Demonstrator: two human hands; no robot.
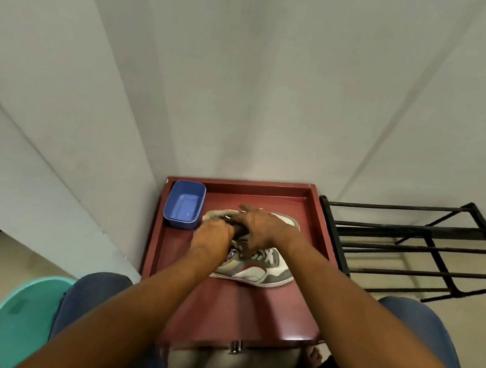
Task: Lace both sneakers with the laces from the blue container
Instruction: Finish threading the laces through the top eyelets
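Two grey, white and red sneakers lie side by side on a red table (232, 310). The near sneaker (257, 269) shows white laces across its front. The far sneaker (284, 220) is mostly covered by my hands. My left hand (213, 236) is curled at the far sneaker's dark collar and seems to grip it. My right hand (264, 227) lies over the sneaker's middle with its fingers bent down on it; what they hold is hidden. The blue container (184, 205) stands at the table's far left corner and looks empty.
The table has a raised rim (318, 220) on three sides and stands against a grey wall. A black metal shoe rack (416, 248) stands to the right. A teal plastic seat (19, 319) is at the lower left, beside my knees.
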